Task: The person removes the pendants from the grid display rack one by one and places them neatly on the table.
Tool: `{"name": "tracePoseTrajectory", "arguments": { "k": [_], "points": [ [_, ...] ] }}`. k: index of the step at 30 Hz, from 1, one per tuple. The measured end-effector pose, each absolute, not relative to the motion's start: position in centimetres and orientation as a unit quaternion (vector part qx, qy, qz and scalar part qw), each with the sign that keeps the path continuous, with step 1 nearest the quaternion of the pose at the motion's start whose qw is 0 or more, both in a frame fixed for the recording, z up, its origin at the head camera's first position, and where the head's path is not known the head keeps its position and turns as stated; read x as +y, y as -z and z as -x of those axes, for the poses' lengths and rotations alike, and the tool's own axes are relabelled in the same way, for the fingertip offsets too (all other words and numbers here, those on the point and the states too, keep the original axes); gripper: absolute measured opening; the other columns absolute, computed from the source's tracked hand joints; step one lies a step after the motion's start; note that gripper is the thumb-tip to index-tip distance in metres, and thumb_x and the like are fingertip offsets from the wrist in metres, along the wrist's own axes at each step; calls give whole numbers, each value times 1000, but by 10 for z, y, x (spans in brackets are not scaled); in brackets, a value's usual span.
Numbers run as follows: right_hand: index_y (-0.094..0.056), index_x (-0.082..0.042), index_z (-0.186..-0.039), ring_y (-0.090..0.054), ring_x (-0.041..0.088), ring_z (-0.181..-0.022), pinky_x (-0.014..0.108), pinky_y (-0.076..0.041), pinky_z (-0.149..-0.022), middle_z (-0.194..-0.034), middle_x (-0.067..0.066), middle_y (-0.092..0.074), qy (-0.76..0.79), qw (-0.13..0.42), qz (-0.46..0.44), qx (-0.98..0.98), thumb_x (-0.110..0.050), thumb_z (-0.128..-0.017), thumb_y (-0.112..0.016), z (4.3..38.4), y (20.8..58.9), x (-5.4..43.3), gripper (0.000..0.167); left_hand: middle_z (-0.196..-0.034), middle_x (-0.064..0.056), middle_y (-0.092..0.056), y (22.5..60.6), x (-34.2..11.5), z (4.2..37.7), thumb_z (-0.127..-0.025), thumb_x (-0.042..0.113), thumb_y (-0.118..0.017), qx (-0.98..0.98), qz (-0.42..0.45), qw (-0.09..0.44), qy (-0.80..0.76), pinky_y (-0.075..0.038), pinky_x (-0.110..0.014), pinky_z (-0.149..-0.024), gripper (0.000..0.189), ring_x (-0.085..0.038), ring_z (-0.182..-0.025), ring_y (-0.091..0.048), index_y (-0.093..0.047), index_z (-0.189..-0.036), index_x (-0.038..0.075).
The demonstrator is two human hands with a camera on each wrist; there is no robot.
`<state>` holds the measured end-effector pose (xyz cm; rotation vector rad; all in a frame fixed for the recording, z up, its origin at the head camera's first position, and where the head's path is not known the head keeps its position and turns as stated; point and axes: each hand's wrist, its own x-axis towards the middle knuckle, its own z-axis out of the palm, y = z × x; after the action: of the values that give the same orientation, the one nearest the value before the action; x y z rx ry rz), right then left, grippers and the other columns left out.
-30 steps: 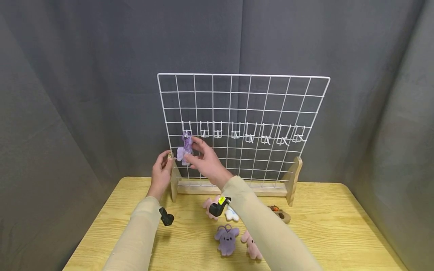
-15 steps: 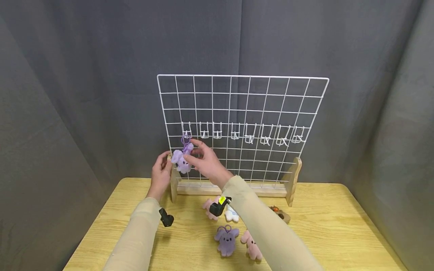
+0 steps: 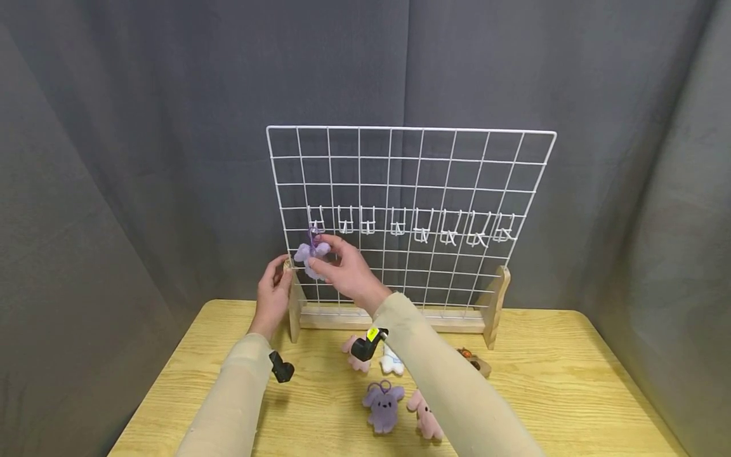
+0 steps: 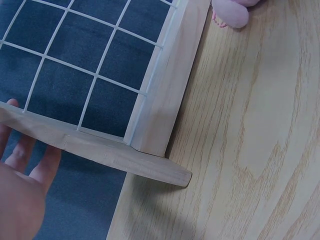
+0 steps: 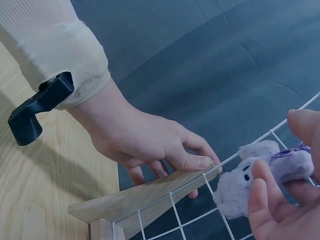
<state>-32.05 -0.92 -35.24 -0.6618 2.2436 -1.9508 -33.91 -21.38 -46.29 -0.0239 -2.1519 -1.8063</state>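
My left hand (image 3: 272,295) grips the top of the wooden side support (image 4: 105,152) of a white wire grid rack (image 3: 411,129), thumb on one side and fingers behind. At the rack's left end, my right hand (image 3: 351,273) holds a small lilac plush dog charm (image 5: 240,182) between thumb and fingers. The charm's purple cord loop (image 3: 314,235) overlaps the leftmost white hook (image 3: 316,223) in the head view. In the right wrist view the plush's dark eyes show, and part of its body lies behind my fingers.
Several more hooks (image 3: 422,233) line the grid to the right. On the wooden table (image 3: 571,381) lie a purple plush dog (image 3: 384,406), pink plushes (image 3: 425,416) (image 3: 356,355), a white plush (image 3: 391,360) and a brown charm (image 3: 478,364), some partly behind my right sleeve.
The lilac plush tilted left and down under my right hand, then rose and turned more upright below the leftmost hook. My left hand stays on the side support.
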Motion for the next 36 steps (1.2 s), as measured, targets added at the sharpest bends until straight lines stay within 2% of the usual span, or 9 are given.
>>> {"name": "tracePoseTrajectory", "arguments": {
  "k": [3,6,11,15,21,28,36],
  "points": [
    [-51,-12,-154,-69,28,-110,46,-59,-91,-142,18,-61,637,45,219,737,-14,-102,-70,321,352,-10,55,-131,-20,-66,464,-214,340,-112,21,-51,-756,8,169,632,-46,-19,-72,39,-22,-97,-56,-51,-151,19],
    [-52,-10,-152,-66,24,-111,42,-58,-94,-138,17,-64,640,45,222,734,-14,-105,-66,320,350,-11,49,-123,-15,-65,465,-215,342,-112,21,-52,-759,10,173,627,-46,-20,-71,39,-17,-91,-55,-52,-151,19],
    [-62,-2,-139,-65,16,-96,35,-59,-87,-126,16,-69,638,37,218,737,-15,-108,-61,319,346,-11,34,-119,-12,-63,466,-215,343,-113,20,-51,-761,16,172,625,-45,-21,-70,39,-17,-88,-53,-51,-152,18],
    [-68,0,-128,-65,17,-88,34,-59,-82,-117,14,-72,640,22,216,737,-13,-108,-61,318,344,-10,26,-124,-13,-62,465,-215,341,-113,21,-50,-768,8,163,619,-46,-21,-72,40,-20,-94,-54,-49,-153,22],
    [-71,2,-119,-63,25,-82,24,-53,-70,-101,11,-71,639,11,212,739,-14,-107,-63,315,340,-10,22,-128,-16,-63,464,-215,340,-113,18,-49,-766,2,160,623,-47,-21,-75,40,-23,-102,-56,-50,-152,23],
    [-72,3,-114,-62,22,-78,31,-57,-72,-94,6,-69,632,23,218,743,-14,-106,-63,311,338,-11,20,-136,-19,-64,466,-216,343,-112,19,-51,-762,10,171,624,-48,-17,-84,39,-23,-118,-60,-51,-152,18],
    [-73,4,-114,-59,15,-72,25,-53,-66,-93,4,-68,640,39,213,738,-13,-105,-65,306,342,-9,20,-138,-18,-64,464,-216,342,-112,19,-51,-761,6,163,627,-49,-21,-89,39,-27,-126,-60,-51,-151,19]
  ]
}}
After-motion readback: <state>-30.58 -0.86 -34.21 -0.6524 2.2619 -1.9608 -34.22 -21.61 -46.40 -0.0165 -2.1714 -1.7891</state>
